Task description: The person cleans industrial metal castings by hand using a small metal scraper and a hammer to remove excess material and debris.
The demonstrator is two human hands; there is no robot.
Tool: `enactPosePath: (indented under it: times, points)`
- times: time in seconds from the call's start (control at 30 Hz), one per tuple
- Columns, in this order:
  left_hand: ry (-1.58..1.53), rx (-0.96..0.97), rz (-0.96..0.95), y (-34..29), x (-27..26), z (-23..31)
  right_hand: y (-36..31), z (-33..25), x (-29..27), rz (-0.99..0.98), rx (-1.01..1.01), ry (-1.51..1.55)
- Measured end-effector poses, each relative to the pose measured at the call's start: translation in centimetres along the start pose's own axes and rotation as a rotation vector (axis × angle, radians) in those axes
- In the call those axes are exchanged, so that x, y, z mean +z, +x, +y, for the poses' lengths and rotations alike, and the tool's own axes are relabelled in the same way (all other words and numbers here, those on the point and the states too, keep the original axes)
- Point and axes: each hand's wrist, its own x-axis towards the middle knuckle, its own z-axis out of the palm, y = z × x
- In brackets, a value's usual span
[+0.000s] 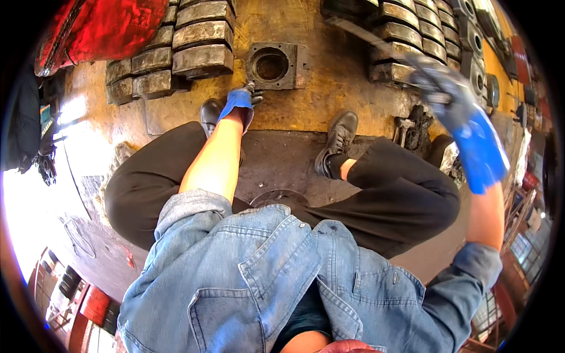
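Note:
A squarish metal block (299, 66) with a large round bore lies on the worn yellow-brown surface in front of me. My left hand (242, 100), in a blue and dark work glove, reaches to the near left corner of this block. Its fingers are drawn together there, and whatever is between them is too small to make out. Raised at the far right is my right hand (450, 103), gloved the same way and smeared by motion. It grips a long blurred tool (368, 36) that stretches up and to the left; its exact kind cannot be told.
Stacks of curved metal blocks (203, 35) stand beyond at the left, and similar stacks (395, 53) at the right. A hammer (403, 129) rests near my right knee. A red panel (106, 26) fills the upper left. My shoes (339, 138) flank the work area.

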Motion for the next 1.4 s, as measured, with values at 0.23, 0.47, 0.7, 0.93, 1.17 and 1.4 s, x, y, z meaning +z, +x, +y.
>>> enactPosePath:
  times: [0.23,0.47,0.7,0.93,1.17,1.4]
  points:
    - [-0.095,-0.036,0.002,0.2,0.6,-0.6,14.1,-7.3,16.1,-0.660,-0.029,-0.574]
    - [-0.197,0.028,0.056,0.1,0.5,-1.3,17.5,-7.5,21.4,-0.570,-0.059,-0.582]
    - [-0.187,-0.004,-0.039,1.4,0.5,-1.7,19.2,-6.7,22.8,-0.703,-0.362,-0.578]
    - [-0.104,-0.108,0.015,0.0,0.5,-0.4,19.2,-7.6,21.2,-0.855,-0.432,-0.746]
    - [-0.097,-0.132,0.004,-0.6,0.9,0.3,17.9,-4.5,22.3,-0.527,0.540,0.119]
    - [-0.101,-0.156,0.038,-0.7,1.6,0.3,15.5,-9.0,22.9,-0.198,1.123,0.990]
